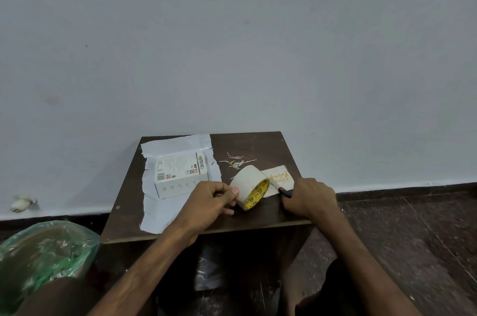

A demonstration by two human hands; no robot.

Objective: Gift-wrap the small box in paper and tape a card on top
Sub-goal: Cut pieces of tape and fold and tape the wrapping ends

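- Left hand [214, 199] pinches tape roll [249, 186]; right hand [308, 197] clamped round red-handled tool [285, 193].
- Risk: pulled strip curling, sticking to itself or fingers.

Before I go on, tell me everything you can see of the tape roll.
The wide cream tape roll with a yellow, black-printed inner core rests tilted on its edge on the dark brown wooden table, core opening facing lower right. It overlaps the left end of the beige handwritten card. The fingers of the left hand pinch its outer wrap. The right hand, gripping a red-and-black tool, lies just right of it; contact unclear.
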